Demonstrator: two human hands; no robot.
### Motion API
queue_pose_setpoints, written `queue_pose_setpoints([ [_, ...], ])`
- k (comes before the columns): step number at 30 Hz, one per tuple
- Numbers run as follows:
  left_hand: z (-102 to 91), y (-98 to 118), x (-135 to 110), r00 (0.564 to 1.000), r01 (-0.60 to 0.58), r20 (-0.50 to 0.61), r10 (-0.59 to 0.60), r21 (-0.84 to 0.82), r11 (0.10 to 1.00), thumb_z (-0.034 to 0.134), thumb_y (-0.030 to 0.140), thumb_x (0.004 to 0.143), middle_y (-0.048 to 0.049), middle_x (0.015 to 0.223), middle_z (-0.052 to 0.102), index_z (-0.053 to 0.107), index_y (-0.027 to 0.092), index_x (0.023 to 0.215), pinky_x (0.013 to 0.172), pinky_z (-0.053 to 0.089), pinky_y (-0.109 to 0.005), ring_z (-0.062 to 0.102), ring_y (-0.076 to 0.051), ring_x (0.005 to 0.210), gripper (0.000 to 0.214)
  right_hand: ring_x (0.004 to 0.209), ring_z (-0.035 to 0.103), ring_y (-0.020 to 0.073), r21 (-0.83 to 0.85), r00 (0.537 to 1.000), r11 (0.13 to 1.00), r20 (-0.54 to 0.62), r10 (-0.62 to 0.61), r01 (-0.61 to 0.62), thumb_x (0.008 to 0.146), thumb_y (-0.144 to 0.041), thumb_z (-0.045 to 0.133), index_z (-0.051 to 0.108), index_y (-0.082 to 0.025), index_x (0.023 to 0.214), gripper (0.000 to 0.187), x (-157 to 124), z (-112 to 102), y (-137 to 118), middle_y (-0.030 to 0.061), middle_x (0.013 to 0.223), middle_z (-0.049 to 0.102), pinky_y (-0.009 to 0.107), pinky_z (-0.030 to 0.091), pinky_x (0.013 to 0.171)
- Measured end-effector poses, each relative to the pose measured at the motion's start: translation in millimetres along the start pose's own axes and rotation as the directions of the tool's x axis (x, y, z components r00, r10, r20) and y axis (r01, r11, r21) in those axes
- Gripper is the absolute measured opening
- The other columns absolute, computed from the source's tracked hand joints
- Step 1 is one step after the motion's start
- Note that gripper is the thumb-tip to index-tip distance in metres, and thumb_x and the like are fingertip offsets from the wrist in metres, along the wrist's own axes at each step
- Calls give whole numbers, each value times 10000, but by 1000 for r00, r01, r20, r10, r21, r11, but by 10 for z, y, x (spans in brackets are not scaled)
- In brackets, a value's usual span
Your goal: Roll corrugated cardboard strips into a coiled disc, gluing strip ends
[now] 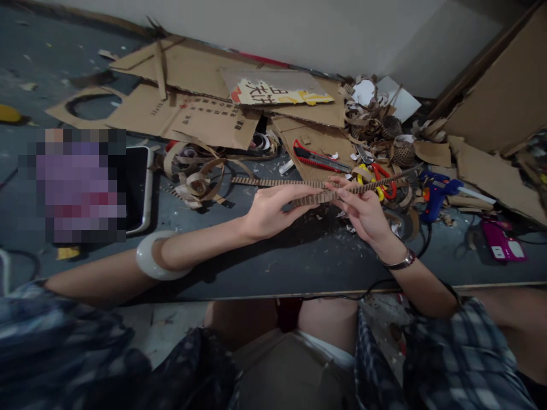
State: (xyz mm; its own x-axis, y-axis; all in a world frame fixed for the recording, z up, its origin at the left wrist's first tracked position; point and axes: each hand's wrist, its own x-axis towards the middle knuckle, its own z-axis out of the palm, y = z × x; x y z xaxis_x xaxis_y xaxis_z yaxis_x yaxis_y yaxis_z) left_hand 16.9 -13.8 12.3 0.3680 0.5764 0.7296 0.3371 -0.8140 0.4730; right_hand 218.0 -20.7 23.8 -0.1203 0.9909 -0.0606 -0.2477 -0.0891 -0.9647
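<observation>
Left hand (pixel 273 209) and right hand (pixel 362 209) grasp notched cardboard strips (pixel 342 191), raised above the table (pixel 299 267), apparently to keep them aligned.

This single view comes from a camera worn on the person's head, looking forward and steeply down over the tabletop (pixel 299 259) from just above its near edge. The left hand (pixel 271 213) and right hand (pixel 363 213) sit close to the lens near the middle of the frame, with the person's plaid sleeves (pixel 465 359) and thighs (pixel 329 324) along the bottom edge. Farther off, cardboard sheets (pixel 183 114) spread across the upper middle of the frame, and a white wall (pixel 342 40) closes the view along the top.
</observation>
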Motion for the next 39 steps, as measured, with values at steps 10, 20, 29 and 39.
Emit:
queue_pose_setpoints([
  [10,3,-5,1,992,-122,-35,122,-5,993,636,151,847,-37,1020,729,616,192,1095,886,556,-230,691,-138,961,253,973,654,152,113,985,987,146,94,-111,690,-348,760,581,-217,730,225,-6,-27,38,8,1103,684,389,527,927],
  [20,80,-147,11,965,257,64,-253,-404,878,724,590,679,-174,1335,502,437,201,1304,953,527,-367,532,-276,1222,790,1203,529,214,-292,913,869,35,-407,399,671,-377,783,544,-218,642,289,-25,-46,-26,6,1214,606,452,401,1056],
  [29,133,-27,-14,673,716,632,-385,-687,125,707,359,796,-143,1035,714,631,132,1013,836,595,-344,711,-219,909,323,1242,494,236,-426,864,761,113,-491,488,649,-332,803,527,-221,616,300,-117,2,24,24,1250,536,460,376,1107],
  [39,134,-81,-16,703,710,606,-371,-623,328,713,312,788,-149,986,726,648,103,1022,728,637,-331,729,-233,808,320,1296,441,253,-479,866,723,313,-389,498,568,-292,855,594,-234,681,290,-8,-159,-60,19,1278,510,473,350,1120],
])
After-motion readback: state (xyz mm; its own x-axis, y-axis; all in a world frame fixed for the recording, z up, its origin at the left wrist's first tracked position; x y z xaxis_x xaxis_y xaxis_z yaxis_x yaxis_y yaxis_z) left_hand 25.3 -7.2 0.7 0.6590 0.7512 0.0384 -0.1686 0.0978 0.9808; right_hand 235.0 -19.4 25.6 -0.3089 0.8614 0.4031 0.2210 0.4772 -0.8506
